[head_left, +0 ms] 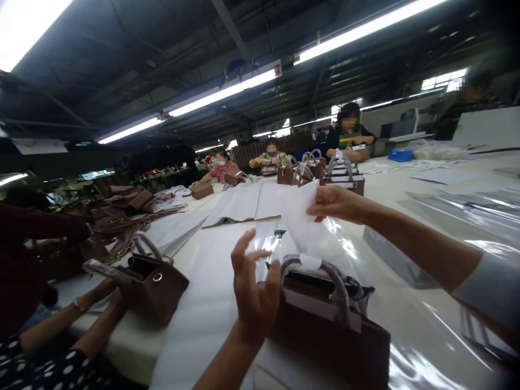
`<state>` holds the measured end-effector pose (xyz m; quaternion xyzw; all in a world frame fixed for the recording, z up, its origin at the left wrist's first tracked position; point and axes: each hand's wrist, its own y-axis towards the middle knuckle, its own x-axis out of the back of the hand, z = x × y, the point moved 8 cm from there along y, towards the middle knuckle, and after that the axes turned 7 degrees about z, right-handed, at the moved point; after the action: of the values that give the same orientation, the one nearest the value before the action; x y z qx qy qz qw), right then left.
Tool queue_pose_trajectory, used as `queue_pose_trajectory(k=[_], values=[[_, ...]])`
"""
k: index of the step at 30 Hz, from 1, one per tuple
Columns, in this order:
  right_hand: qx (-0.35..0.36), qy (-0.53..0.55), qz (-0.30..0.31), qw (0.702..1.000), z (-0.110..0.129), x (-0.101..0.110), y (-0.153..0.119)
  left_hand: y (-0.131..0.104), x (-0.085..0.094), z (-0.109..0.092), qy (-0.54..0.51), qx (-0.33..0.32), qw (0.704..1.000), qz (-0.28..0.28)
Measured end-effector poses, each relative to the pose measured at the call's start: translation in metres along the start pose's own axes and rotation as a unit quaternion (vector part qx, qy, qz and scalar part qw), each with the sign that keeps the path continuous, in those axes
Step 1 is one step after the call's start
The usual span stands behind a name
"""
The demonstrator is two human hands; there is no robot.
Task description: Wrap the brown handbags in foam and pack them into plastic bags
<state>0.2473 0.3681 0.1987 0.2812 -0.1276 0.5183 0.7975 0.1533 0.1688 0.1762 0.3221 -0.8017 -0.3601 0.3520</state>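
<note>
A dark brown handbag (333, 346) stands upright on the table close in front of me, its handles (340, 295) wrapped in thin film. Beyond it, my right hand (335, 203) pinches the edge of a thin white sheet (299, 208), which hangs down above the bag. My left hand (255, 292) is raised at the bag's left side with fingers apart and nothing visible in them. Whether its fingers touch the bag, I cannot tell.
White packing sheets (239, 203) lie ahead, with several brown bags (345, 176) behind them. Clear plastic sheets (467, 216) cover the right side. At the left, a co-worker's hands (101, 303) hold another brown bag (156, 292) near a heap of brown pieces (122, 208). Other people work across the table.
</note>
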Motion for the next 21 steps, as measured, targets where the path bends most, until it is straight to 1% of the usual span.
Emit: queue_pose_trajectory(k=[1, 3, 4, 6, 9, 12, 14, 17, 18, 19, 20, 21], values=[[0.001, -0.049, 0.003, 0.999, -0.002, -0.001, -0.007, -0.020, -0.004, -0.009, 0.074, -0.043, 0.996, 0.036], [0.005, -0.154, 0.005, 0.988, -0.008, -0.008, -0.020, -0.054, -0.019, -0.011, 0.176, -0.068, 0.977, 0.096], [0.004, -0.202, 0.007, 0.979, -0.012, -0.013, -0.025, -0.065, -0.026, -0.007, 0.212, -0.063, 0.969, 0.111], [0.001, -0.270, 0.021, 0.963, -0.021, -0.024, -0.033, -0.074, -0.039, 0.002, 0.256, -0.034, 0.959, 0.117], [0.024, -0.305, 0.054, 0.951, -0.027, -0.041, -0.041, -0.068, -0.054, 0.012, 0.263, 0.014, 0.960, 0.096], [0.058, -0.295, 0.040, 0.953, -0.021, -0.044, -0.043, -0.059, -0.063, 0.014, 0.225, 0.062, 0.970, 0.071], [0.068, -0.284, 0.031, 0.956, -0.015, -0.044, -0.041, -0.056, -0.067, 0.015, 0.183, 0.093, 0.977, 0.065], [0.086, -0.267, 0.078, 0.957, -0.006, -0.056, -0.042, -0.053, -0.069, 0.016, 0.133, 0.125, 0.981, 0.063], [0.087, -0.269, 0.070, 0.957, -0.002, -0.060, -0.046, -0.052, -0.069, 0.016, 0.125, 0.129, 0.982, 0.062], [0.081, -0.281, 0.033, 0.956, 0.003, -0.061, -0.052, -0.050, -0.068, 0.016, 0.119, 0.129, 0.983, 0.060], [0.067, -0.300, -0.028, 0.951, 0.008, -0.061, -0.062, -0.049, -0.067, 0.017, 0.115, 0.126, 0.984, 0.057], [0.047, -0.325, -0.097, 0.939, 0.013, -0.061, -0.075, -0.047, -0.066, 0.017, 0.111, 0.122, 0.985, 0.054]])
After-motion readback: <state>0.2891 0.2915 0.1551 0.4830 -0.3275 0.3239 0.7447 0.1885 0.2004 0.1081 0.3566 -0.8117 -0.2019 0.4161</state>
